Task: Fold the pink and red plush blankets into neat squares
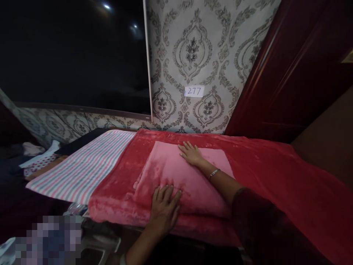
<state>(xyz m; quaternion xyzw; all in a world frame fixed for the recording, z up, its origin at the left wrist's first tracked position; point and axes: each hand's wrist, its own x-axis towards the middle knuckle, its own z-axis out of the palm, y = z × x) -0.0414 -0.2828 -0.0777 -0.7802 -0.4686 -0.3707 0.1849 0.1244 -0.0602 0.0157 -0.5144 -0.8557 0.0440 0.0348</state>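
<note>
**Both hands flat on pink fold, red blanket on worktop**

I see my left hand [164, 209] lying palm down on the near edge of the pink fold [182, 176], fingers [168, 193] spread apart and pointing away from me, pressing on the cloth rather than gripping it. My right hand [191, 153] lies flat farther back on the same fold, near its far edge, fingers apart and reaching toward the wall; nothing is clamped in it. A bracelet [213, 173] sits on the right wrist, and a dark sleeve [256, 217] covers the forearm from about mid-arm.

The pink fold is the lighter side of the plush cloth turned up, forming a rough rectangle that lies on top of the red blanket [275, 184]. The blanket is spread over the worktop, running from the centre out to the right and draping over the near edge.

Left of the blanket, and touching it, lies a striped cloth [82, 169] in pink, white and grey, also flat on the worktop. Farther left is a pile of clothes [35, 154], dim and hard to make out.

Behind stands patterned wallpaper [193, 55] with a small paper label [194, 91] reading 277. A dark screen [74, 55] fills the upper left; a dark red door [298, 66] stands at right.
</note>
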